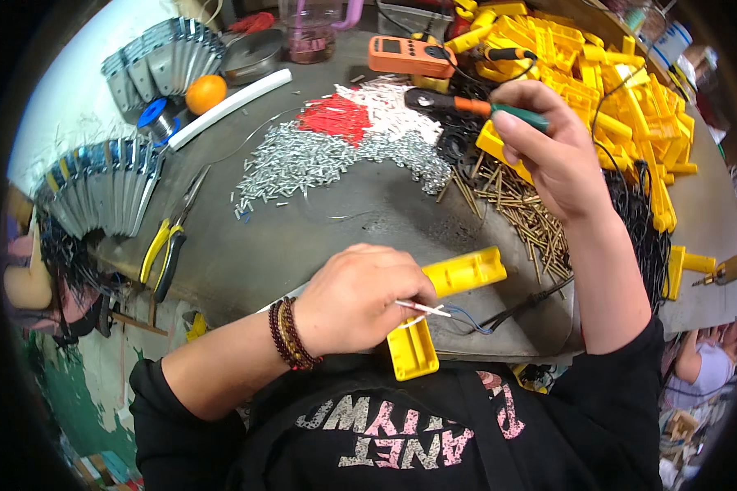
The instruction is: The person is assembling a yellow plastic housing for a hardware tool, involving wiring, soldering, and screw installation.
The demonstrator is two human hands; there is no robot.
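Pinching thin white wire ends (431, 311) in left hand (364, 295), over partly hidden yellow plastic shell pieces (471, 272). Gripping dark-headed tool with orange-and-green handles (472, 106) in curled right hand (555, 159), raised above grey tabletop (344, 241). Piled beyond: small silver metal pins (295, 164), long brass-coloured screws (540, 233).

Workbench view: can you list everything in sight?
housings: many, yellow, right
open shells: two, yellow, centre
multimeter: one, orange, top
pins: many, silver, centre
bits: many, red or white, centre
rods: many, brass, right
metal stacks: two, silver, left
pliers: one, yellow and black, left
spool: one, blue, left
round thing: one, orange, left
bar: one, white, left
thin strips: several, white, centre
tool: one, green and orange, right
left fingers: on strips
right fingers: around tool
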